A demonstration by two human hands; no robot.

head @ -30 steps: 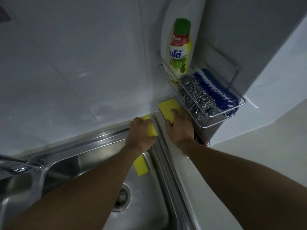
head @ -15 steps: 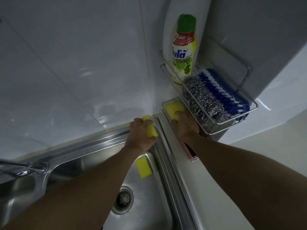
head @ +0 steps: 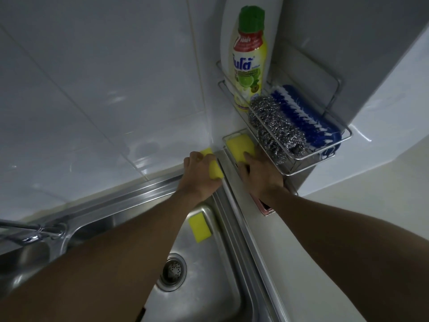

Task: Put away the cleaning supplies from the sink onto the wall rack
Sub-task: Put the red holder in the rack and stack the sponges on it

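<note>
- your left hand (head: 199, 175) is closed around a yellow sponge (head: 214, 166), held over the sink's back right corner, just beside the wall.
- your right hand (head: 258, 174) rests on a second yellow sponge (head: 239, 146) lying in the lower tier (head: 226, 138) of the wall rack (head: 343, 132); fingers lie flat on it, so you cannot tell whether it is gripped.
- a third yellow sponge (head: 200, 226) lies inside the sink (head: 209, 287), near its right wall, above the drain (head: 171, 271).
- the rack's upper basket holds a dish soap bottle (head: 248, 63) upright, a steel scourer (head: 274, 126) and a blue brush (head: 308, 117).
</note>
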